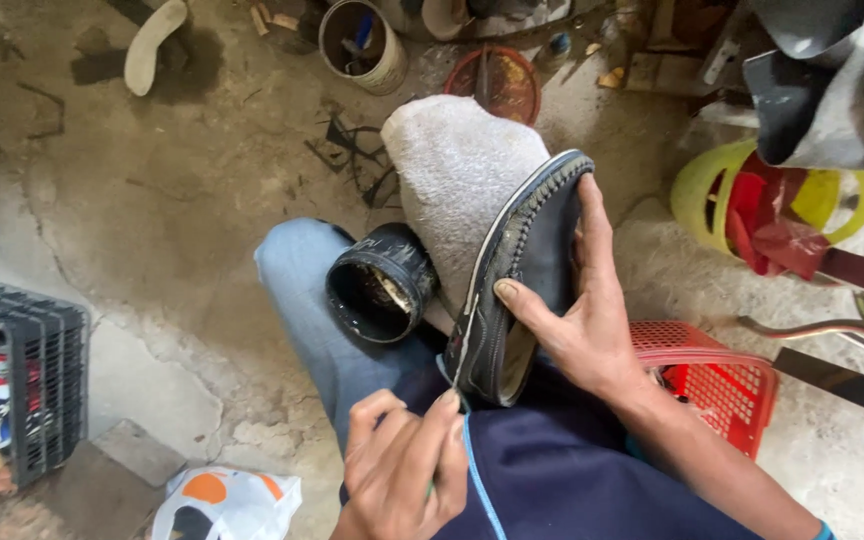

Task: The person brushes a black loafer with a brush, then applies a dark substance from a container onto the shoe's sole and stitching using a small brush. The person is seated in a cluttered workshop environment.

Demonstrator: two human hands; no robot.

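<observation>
On a person's lap, the right hand point(577, 335) steadies a dark slip-on shoe point(522, 275) by its side — sole edge turned up — while the left hand point(402, 465) pinches blue thread point(474, 470) at the heel; a black pot point(382, 283) sits alongside.

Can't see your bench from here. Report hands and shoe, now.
Right hand grips dark shoe, sole edge up on lap. Left hand pinches blue thread at heel end. Black tin beside the shoe, not blocking.

Right hand point(582, 330) holds dark shoe point(517, 270) on lap
</observation>
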